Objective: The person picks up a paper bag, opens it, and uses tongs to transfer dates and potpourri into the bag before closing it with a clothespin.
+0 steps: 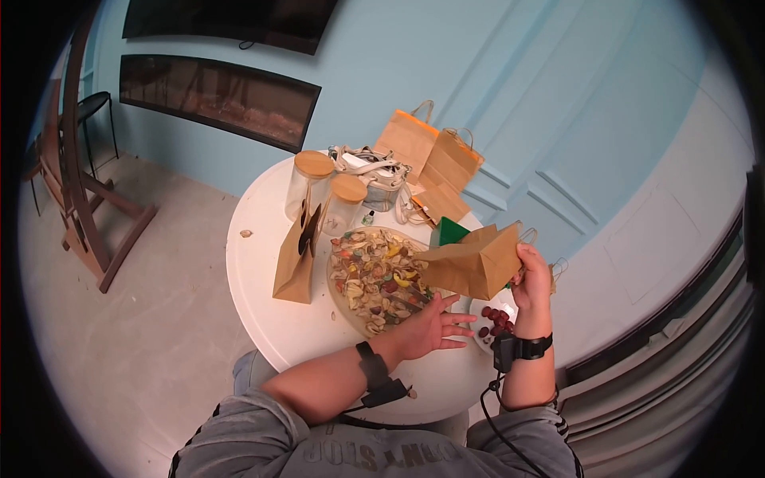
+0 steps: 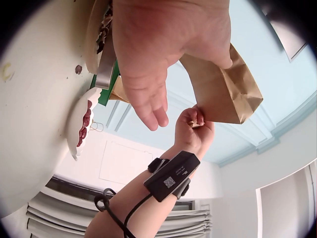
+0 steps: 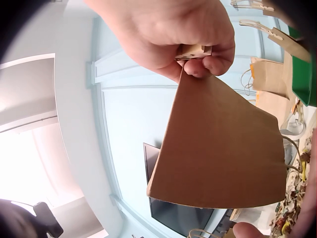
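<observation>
My right hand (image 1: 532,280) grips a brown paper bag (image 1: 482,263) by one edge, with its fingers curled round the paper. The bag is tilted on its side above the table's right part, its flat panel facing the camera in the right wrist view. My left hand (image 1: 430,328) is spread with fingers extended, palm turned up, just below and left of the bag. In the left wrist view, the left thumb overlaps the bag (image 2: 223,94). A round tray (image 1: 339,301) of mixed dried pieces lies beyond the left hand. Dark red grapes (image 1: 496,320) lie on a white plate (image 1: 476,306) between the hands.
Another brown paper bag (image 1: 295,275) stands left of the tray. Behind are two glass jars with wooden lids (image 1: 314,164), a light handbag (image 1: 382,177) and more paper bags (image 1: 408,137). A green object (image 1: 451,232) sits behind the held bag. A wall borders the table's far side.
</observation>
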Demonstrator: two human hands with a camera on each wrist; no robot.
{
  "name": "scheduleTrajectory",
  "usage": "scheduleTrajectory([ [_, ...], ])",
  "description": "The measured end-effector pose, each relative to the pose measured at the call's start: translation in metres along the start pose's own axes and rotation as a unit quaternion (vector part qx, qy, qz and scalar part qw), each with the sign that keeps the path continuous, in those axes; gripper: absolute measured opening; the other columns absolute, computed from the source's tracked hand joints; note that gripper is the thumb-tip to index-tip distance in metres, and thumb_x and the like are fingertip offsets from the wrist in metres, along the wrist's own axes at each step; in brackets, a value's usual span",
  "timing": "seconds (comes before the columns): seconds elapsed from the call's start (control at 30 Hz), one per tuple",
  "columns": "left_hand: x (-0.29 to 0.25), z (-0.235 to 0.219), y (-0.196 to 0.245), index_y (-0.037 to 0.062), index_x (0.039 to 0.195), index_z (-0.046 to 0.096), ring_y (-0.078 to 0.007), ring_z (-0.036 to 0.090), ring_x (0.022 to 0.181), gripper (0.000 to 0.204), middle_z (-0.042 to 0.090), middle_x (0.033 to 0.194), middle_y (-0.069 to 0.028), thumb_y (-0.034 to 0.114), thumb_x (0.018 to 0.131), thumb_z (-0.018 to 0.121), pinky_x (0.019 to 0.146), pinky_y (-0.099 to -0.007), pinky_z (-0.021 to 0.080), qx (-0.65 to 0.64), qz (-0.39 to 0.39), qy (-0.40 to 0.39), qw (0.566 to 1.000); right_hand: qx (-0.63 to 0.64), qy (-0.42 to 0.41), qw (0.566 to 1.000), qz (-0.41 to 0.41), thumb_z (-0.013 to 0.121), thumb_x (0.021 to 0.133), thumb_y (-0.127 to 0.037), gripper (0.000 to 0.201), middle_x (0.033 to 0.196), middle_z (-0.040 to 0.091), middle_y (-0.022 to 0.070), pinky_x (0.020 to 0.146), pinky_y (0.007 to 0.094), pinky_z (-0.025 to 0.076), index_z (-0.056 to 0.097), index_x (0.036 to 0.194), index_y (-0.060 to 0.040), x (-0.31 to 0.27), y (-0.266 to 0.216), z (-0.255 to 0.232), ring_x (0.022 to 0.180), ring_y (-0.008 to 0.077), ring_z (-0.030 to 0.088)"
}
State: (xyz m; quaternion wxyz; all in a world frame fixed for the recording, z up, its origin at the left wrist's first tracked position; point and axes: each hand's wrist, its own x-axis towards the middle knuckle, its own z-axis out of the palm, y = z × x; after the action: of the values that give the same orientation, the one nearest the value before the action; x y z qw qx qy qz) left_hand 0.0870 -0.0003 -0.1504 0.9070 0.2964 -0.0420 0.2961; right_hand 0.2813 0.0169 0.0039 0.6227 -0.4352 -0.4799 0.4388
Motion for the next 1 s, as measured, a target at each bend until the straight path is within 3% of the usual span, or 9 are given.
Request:
scheduleTrajectory([
  [0.07, -0.001, 0.0, -0.001, 0.0158, 0.15, 0.01, -0.0294, 0.054, 0.117, 0.078, 0.045, 0.141, -0.0177, 0.067, 0.093, 0.023, 0.099, -0.0459, 0.045, 0.005, -0.006, -0.005, 1.0, 0.012, -0.007, 1.0, -0.002, 0.055, 0.093, -0.017, 0.014, 0.071, 0.06, 0.0053, 0.052, 0.0264, 0.045, 0.057, 0.094, -0.0026, -0.002, -0.009, -0.001, 0.054, 0.0132, 0.054],
  [0.13, -0.002, 0.001, 0.0, 0.0154, 0.151, 0.011, -0.0297, 0.054, 0.117, 0.078, 0.045, 0.14, -0.0179, 0.066, 0.093, 0.024, 0.099, -0.0458, 0.046, 0.013, -0.009, -0.001, 1.0, 0.048, 0.12, 0.989, -0.072, 0.054, 0.094, -0.017, 0.016, 0.084, 0.065, 0.0079, 0.063, 0.0288, 0.052, 0.057, 0.099, -0.0023, 0.001, -0.027, 0.003, 0.071, 0.0173, 0.064],
  [0.23, -0.002, 0.003, -0.002, 0.015, 0.151, 0.011, -0.03, 0.054, 0.116, 0.077, 0.045, 0.14, -0.0186, 0.065, 0.094, 0.025, 0.098, -0.0458, 0.046, 0.024, -0.019, 0.001, 1.0, 0.024, 0.13, 0.981, -0.142, 0.053, 0.094, -0.018, 0.018, 0.093, 0.065, 0.0089, 0.07, 0.0301, 0.054, 0.057, 0.102, -0.0026, 0.018, -0.035, 0.008, 0.083, 0.019, 0.066],
  [0.27, -0.002, 0.003, -0.004, 0.0149, 0.151, 0.01, -0.0302, 0.054, 0.115, 0.077, 0.045, 0.14, -0.0191, 0.064, 0.094, 0.026, 0.098, -0.0457, 0.046, 0.027, -0.02, 0.001, 0.999, 0.003, 0.078, 0.986, -0.147, 0.053, 0.094, -0.018, 0.017, 0.093, 0.066, 0.0093, 0.068, 0.0301, 0.055, 0.057, 0.102, -0.0029, 0.03, -0.029, 0.011, 0.079, 0.0192, 0.066],
  [0.4, -0.001, 0.001, -0.006, 0.0148, 0.151, 0.01, -0.0306, 0.055, 0.115, 0.077, 0.045, 0.139, -0.0193, 0.064, 0.094, 0.026, 0.099, -0.046, 0.046, 0.039, -0.032, -0.002, 0.999, -0.037, 0.08, 0.993, -0.08, 0.054, 0.094, -0.017, 0.015, 0.09, 0.065, 0.0111, 0.065, 0.0294, 0.055, 0.056, 0.1, -0.0036, 0.065, 0.02, 0.04, 0.075, 0.0205, 0.066],
  [0.7, 0.0, -0.003, -0.011, 0.015, 0.149, 0.014, -0.0317, 0.055, 0.116, 0.076, 0.047, 0.135, -0.0185, 0.064, 0.093, 0.033, 0.1, -0.0453, 0.045, 0.027, -0.055, -0.004, 0.998, -0.086, 0.151, 0.975, -0.136, 0.055, 0.095, -0.016, 0.017, 0.089, 0.06, 0.0086, 0.065, 0.0274, 0.053, 0.057, 0.104, -0.0018, 0.13, 0.098, 0.052, 0.071, 0.0175, 0.064],
  [0.73, 0.0, -0.005, -0.012, 0.015, 0.149, 0.014, -0.0317, 0.055, 0.116, 0.076, 0.047, 0.135, -0.0185, 0.064, 0.093, 0.033, 0.1, -0.0453, 0.045, 0.029, -0.056, -0.003, 0.998, -0.074, 0.127, 0.986, -0.077, 0.055, 0.095, -0.016, 0.019, 0.091, 0.061, 0.0088, 0.065, 0.0272, 0.053, 0.057, 0.106, -0.0013, 0.124, 0.103, 0.057, 0.073, 0.0176, 0.064],
  [0.87, 0.003, -0.008, -0.016, 0.015, 0.149, 0.011, -0.0313, 0.054, 0.117, 0.08, 0.044, 0.139, -0.0185, 0.065, 0.092, 0.035, 0.1, -0.0446, 0.045, 0.037, -0.071, 0.003, 0.997, -0.119, 0.038, 0.988, 0.087, 0.056, 0.095, -0.017, 0.025, 0.097, 0.062, 0.0093, 0.062, 0.026, 0.052, 0.057, 0.113, -0.0004, 0.094, 0.096, 0.053, 0.072, 0.0181, 0.066],
  [1.0, -0.004, 0.003, -0.015, 0.0116, 0.15, 0.011, -0.0301, 0.054, 0.116, 0.084, 0.044, 0.14, -0.0182, 0.065, 0.091, 0.037, 0.1, -0.0441, 0.045, 0.042, -0.066, 0.005, 0.997, -0.261, -0.006, 0.965, 0.024, 0.056, 0.094, -0.016, 0.024, 0.09, 0.065, 0.0089, 0.056, 0.0253, 0.051, 0.059, 0.113, -0.0017, 0.088, 0.058, 0.004, 0.063, 0.0156, 0.065],
])
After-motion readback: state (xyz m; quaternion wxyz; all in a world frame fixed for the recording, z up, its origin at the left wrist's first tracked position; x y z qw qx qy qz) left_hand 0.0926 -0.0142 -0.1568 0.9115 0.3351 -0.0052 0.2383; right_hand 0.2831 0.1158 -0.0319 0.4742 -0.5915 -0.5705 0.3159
